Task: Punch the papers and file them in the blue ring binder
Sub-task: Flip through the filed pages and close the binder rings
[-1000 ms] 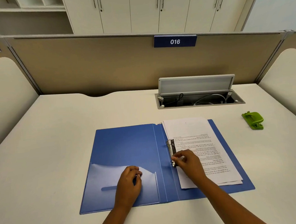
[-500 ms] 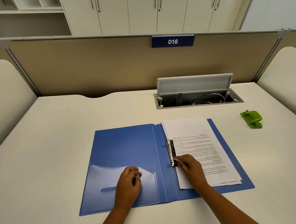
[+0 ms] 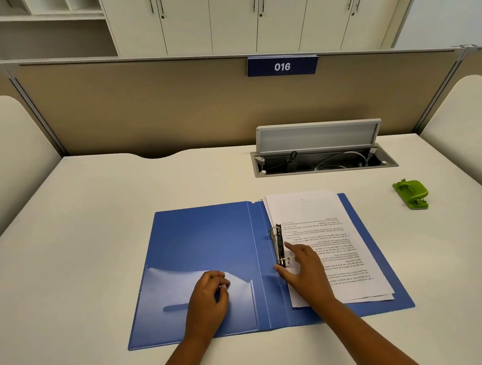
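Note:
The blue ring binder (image 3: pixel 209 240) lies open and flat on the desk. A stack of printed papers (image 3: pixel 322 233) rests on its right half, threaded on the two metal rings (image 3: pixel 279 246) by the spine. My right hand (image 3: pixel 304 268) lies flat on the papers beside the lower ring, fingers spread, thumb near the ring base. My left hand (image 3: pixel 210 297) presses down on the clear inner pocket of the left cover, fingers curled, holding nothing. The green hole punch (image 3: pixel 411 194) sits apart at the right.
An open cable hatch (image 3: pixel 323 160) with its lid raised is set into the white desk (image 3: pixel 95 219) behind the binder. A beige partition with a "016" sign (image 3: pixel 282 66) closes off the back. Curved side panels flank the desk.
My right hand has let go of the lower ring and its fingers have spread flat on the papers. My left hand has stayed on the left cover.

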Available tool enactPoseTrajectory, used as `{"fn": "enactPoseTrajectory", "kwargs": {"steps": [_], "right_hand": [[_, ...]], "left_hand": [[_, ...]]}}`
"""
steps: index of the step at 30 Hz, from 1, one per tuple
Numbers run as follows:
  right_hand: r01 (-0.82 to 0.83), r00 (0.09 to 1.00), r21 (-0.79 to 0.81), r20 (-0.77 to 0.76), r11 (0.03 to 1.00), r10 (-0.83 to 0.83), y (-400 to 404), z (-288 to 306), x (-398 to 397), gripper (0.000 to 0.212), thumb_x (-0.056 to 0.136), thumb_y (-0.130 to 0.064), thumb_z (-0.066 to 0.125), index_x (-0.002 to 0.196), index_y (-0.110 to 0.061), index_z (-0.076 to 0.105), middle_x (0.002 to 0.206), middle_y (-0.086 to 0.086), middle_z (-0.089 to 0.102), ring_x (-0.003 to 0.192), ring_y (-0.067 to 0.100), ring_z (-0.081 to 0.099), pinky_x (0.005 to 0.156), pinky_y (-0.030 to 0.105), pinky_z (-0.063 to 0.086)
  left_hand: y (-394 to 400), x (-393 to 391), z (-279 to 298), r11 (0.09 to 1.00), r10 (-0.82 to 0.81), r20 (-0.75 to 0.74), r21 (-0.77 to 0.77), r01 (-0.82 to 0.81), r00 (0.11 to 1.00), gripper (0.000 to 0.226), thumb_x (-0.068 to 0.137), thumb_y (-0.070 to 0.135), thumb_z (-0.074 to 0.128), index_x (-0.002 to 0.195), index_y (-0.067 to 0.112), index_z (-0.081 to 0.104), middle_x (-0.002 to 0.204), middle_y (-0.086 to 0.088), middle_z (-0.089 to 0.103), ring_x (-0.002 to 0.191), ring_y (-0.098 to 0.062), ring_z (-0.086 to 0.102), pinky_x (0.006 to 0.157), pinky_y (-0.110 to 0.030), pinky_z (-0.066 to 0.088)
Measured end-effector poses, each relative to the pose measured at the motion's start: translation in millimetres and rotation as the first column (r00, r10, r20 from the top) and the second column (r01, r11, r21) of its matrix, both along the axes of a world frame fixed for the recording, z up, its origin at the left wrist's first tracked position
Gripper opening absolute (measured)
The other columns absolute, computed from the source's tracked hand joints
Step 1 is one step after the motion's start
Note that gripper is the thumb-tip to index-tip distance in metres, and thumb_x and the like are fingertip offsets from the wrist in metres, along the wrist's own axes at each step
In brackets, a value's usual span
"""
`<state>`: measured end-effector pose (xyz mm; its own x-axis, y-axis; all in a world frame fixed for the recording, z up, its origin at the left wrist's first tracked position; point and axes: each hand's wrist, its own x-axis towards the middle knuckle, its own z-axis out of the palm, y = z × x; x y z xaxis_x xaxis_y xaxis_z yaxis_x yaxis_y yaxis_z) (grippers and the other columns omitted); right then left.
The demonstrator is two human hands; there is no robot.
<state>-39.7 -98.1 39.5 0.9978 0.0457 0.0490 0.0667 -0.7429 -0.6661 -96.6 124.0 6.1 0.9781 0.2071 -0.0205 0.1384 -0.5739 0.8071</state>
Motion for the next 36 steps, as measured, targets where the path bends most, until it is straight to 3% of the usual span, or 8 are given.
{"fn": "enactPoseTrajectory", "kwargs": {"steps": [5,13,20,28,32,36], "right_hand": [[0.048,0.995,-0.134,-0.077,0.990,-0.059,12,6,11,0.073,0.078,-0.050,0.064,0.139,-0.021,0.035,0.136,0.003,0.045,0.123,0.020,0.044,0.101,0.031,0.037],[0.008,0.997,-0.136,-0.076,0.991,-0.019,14,11,5,0.050,0.085,-0.030,0.062,0.131,-0.020,0.048,0.125,0.004,0.053,0.112,0.018,0.052,0.091,0.021,0.041],[0.091,0.984,-0.006,-0.155,0.996,-0.091,9,9,6,0.042,0.084,-0.030,0.063,0.123,-0.016,0.055,0.121,0.006,0.059,0.106,0.018,0.057,0.084,0.018,0.038],[0.244,0.945,0.228,-0.272,0.943,-0.179,15,13,9,0.040,0.081,-0.016,0.068,0.118,-0.012,0.053,0.096,0.009,0.068,0.080,0.015,0.059,0.074,0.021,0.041],[0.244,0.942,0.220,-0.287,0.944,-0.177,15,13,12,0.042,0.080,-0.015,0.069,0.118,-0.012,0.051,0.102,0.011,0.067,0.083,0.017,0.060,0.077,0.023,0.043],[0.190,0.968,0.118,-0.190,0.975,-0.165,17,9,6,0.037,0.082,-0.017,0.068,0.116,-0.013,0.054,0.104,0.007,0.064,0.081,0.011,0.055,0.072,0.018,0.041]], "left_hand": [[0,-1,0,1.000,0.003,0.004,0.004,-0.003,1.000,0.046,0.076,0.033,0.047,0.108,0.003,0.062,0.117,-0.012,0.062,0.104,-0.027,0.060,0.089,-0.024,0.041],[-1,-1,2,1.000,0.009,0.015,0.012,-0.010,1.000,0.043,0.077,0.032,0.046,0.106,0.004,0.062,0.115,-0.011,0.063,0.104,-0.026,0.060,0.089,-0.025,0.042],[-1,-1,1,1.000,0.005,0.002,0.006,-0.005,1.000,0.046,0.077,0.033,0.046,0.108,0.004,0.062,0.116,-0.012,0.063,0.105,-0.026,0.059,0.090,-0.025,0.042],[-1,-1,2,1.000,0.007,-0.001,0.002,-0.007,1.000,0.046,0.076,0.033,0.047,0.108,0.003,0.061,0.117,-0.013,0.062,0.105,-0.027,0.059,0.090,-0.024,0.040],[-1,-1,2,1.000,0.004,-0.010,-0.005,-0.004,1.000,0.047,0.076,0.033,0.047,0.109,0.003,0.061,0.118,-0.013,0.062,0.106,-0.028,0.059,0.090,-0.025,0.040],[0,-1,3,1.000,0.006,-0.012,-0.001,-0.006,1.000,0.047,0.076,0.034,0.047,0.109,0.003,0.061,0.118,-0.012,0.062,0.105,-0.027,0.059,0.090,-0.025,0.041]]}}
